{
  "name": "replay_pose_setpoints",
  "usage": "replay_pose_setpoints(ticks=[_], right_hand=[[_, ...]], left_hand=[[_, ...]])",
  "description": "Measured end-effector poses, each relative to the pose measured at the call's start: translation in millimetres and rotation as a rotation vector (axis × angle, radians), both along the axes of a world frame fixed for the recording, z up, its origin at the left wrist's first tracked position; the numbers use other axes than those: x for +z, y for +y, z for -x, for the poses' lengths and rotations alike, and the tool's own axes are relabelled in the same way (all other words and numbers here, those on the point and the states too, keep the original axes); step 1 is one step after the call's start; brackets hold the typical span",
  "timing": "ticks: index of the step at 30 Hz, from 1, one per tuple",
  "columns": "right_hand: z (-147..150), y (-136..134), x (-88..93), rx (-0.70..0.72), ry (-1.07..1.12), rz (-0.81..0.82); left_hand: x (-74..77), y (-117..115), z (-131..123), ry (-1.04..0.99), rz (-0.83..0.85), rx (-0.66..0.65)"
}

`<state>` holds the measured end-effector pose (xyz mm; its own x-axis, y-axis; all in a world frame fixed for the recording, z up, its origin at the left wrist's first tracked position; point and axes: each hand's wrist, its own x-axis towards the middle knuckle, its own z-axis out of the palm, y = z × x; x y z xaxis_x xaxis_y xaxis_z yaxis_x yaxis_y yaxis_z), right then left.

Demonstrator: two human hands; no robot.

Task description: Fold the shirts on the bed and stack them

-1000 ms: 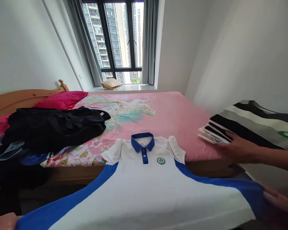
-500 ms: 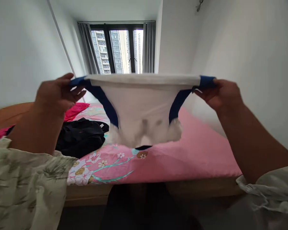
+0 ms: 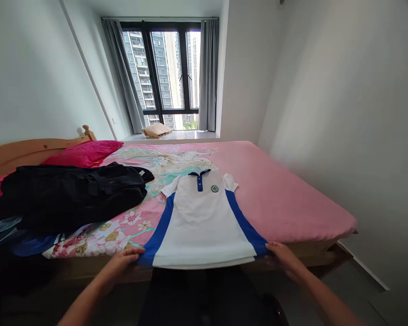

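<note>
A white polo shirt (image 3: 204,217) with blue side panels lies front up on the bed, its collar toward the window and a round badge on the chest. Its hem is stretched wide at the bed's near edge. At the left hem corner, my left hand (image 3: 124,260) pinches the blue fabric. My right hand (image 3: 280,254) grips the opposite blue corner. Both short sleeves are spread out to the sides.
Dark clothes (image 3: 78,190) are heaped on the left of the bed (image 3: 292,199), beside a red pillow (image 3: 85,153). A wooden headboard (image 3: 23,156) stands at far left. A beige folded item (image 3: 157,130) rests on the windowsill.
The shirt has come down from the air, where it hung stretched in front of me, onto the bed. Both my hands have lowered with the hem still held.
</note>
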<state>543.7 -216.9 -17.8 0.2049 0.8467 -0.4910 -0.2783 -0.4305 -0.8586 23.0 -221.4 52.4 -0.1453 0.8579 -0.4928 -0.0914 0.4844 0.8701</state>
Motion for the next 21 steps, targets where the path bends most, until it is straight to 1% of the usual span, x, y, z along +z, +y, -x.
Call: replay_pose_setpoints(ticks=[1, 2, 3, 4, 5, 7, 9, 11, 12, 14, 16, 17, 18, 21], right_hand=[[2.3, -5.9, -14.0, -0.007, -0.005, 0.031], [4.1, -9.9, -24.1, -0.009, -0.013, 0.055], [5.2, -12.2, -31.0, -0.01, -0.018, 0.071], [5.8, -12.7, -35.7, -0.015, -0.023, 0.075], [5.9, -12.1, -38.9, -0.019, -0.03, 0.074], [5.3, -8.8, -43.4, -0.024, -0.043, 0.066], [5.4, -6.2, -47.9, -0.036, -0.047, 0.059], [7.3, -6.7, -52.9, -0.067, -0.041, 0.058], [9.3, -8.4, -55.4, -0.091, -0.035, 0.061], [15.6, -14.6, -59.8, -0.146, -0.014, 0.074], [25.5, -23.3, -62.1, -0.188, 0.025, 0.091], [31.7, -27.9, -62.3, -0.194, 0.052, 0.101], [38.5, -32.4, -61.6, -0.189, 0.082, 0.112], [60.5, -42.1, -55.8, -0.117, 0.168, 0.139]], left_hand=[[-24.9, -6.9, 1.9, -0.015, 0.028, -0.022], [-45.8, -12.6, 3.2, -0.017, 0.037, -0.009], [-62.3, -17.0, 4.0, -0.017, 0.022, 0.026], [-74.2, -20.1, 4.1, -0.013, 0.009, 0.06], [-82.0, -22.0, 3.6, -0.011, -0.007, 0.091], [-88.2, -23.1, 1.2, -0.006, -0.03, 0.127], [-88.6, -23.1, -2.3, 0.004, -0.022, 0.149], [-89.6, -24.4, -7.2, 0.002, -0.018, 0.204], [-91.3, -25.9, -10.8, -0.014, -0.015, 0.263], [-96.2, -31.0, -21.4, -0.065, -0.022, 0.421], [-100.2, -38.7, -38.7, -0.115, -0.026, 0.546], [-100.6, -43.1, -50.1, -0.147, -0.019, 0.561], [-99.8, -47.6, -63.2, -0.187, -0.005, 0.538], [-91.2, -56.8, -107.9, -0.36, 0.075, 0.355]])
